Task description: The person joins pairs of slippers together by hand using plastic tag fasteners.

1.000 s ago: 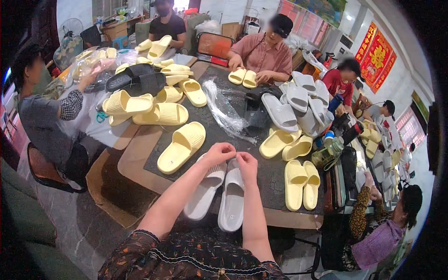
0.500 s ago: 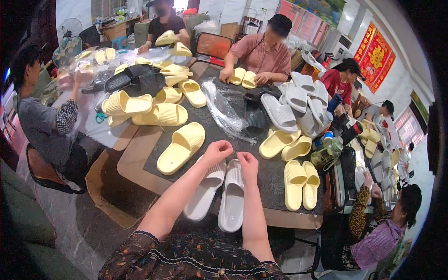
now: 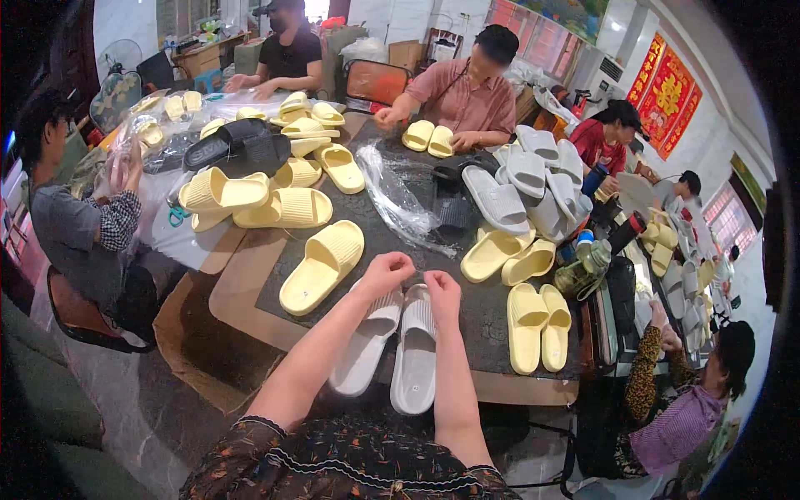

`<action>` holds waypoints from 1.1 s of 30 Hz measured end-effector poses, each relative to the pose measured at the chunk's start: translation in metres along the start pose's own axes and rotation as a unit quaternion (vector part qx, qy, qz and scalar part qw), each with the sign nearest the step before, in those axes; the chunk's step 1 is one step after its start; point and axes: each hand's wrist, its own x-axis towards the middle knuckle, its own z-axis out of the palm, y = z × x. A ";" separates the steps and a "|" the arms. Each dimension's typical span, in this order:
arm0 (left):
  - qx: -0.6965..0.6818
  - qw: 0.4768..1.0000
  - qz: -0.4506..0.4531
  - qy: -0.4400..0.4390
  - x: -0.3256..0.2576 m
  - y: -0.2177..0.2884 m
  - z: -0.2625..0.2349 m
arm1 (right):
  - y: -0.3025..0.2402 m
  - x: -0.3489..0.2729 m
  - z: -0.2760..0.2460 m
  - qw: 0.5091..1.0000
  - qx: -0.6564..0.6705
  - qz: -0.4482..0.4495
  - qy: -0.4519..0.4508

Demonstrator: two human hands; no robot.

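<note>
A pair of grey ribbed slide slippers lies at the near edge of the table, soles down. My left hand (image 3: 388, 272) is pinched closed above the strap of the left grey slipper (image 3: 358, 361). Close beside it, my right hand (image 3: 442, 293) is also pinched closed, over the strap of the right grey slipper (image 3: 414, 368). The fingertips of both hands almost meet; whatever is between them is too small to make out. A single pale yellow slipper (image 3: 323, 267) lies to the left of my hands, and a yellow pair (image 3: 539, 329) sits to the right.
Yellow slippers (image 3: 287, 206) and black slippers (image 3: 233, 143) pile up at the left. Grey slippers (image 3: 533, 179) are heaped at the right, beside a green bottle (image 3: 583, 271). Clear plastic strips (image 3: 396, 196) lie mid-table. Several people work around, one across from me (image 3: 467, 100).
My hands have hardly moved. The person across has lifted one hand off a yellow pair and moved it leftward. The person at the back has put down the yellow slippers they held up.
</note>
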 end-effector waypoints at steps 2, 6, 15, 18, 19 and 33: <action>-0.012 1.000 -0.012 -0.008 -0.001 -0.001 -0.004 | -0.003 -0.001 0.002 0.999 0.028 0.008 0.026; 0.035 0.999 -0.021 -0.033 -0.002 0.002 0.003 | -0.001 -0.002 0.001 1.000 0.002 -0.001 -0.021; 0.036 0.999 0.006 -0.031 -0.002 0.004 0.003 | -0.009 -0.003 0.000 0.999 0.028 0.027 -0.022; 0.028 0.999 -0.023 -0.021 -0.001 0.001 0.000 | -0.002 0.000 0.002 0.999 0.050 0.003 0.013; 0.002 1.000 0.004 -0.007 0.001 -0.004 -0.003 | 0.000 0.002 0.004 0.999 0.033 -0.007 0.012; -0.004 0.998 -0.004 -0.055 -0.001 0.000 0.001 | -0.009 -0.004 0.003 0.999 0.036 -0.001 -0.020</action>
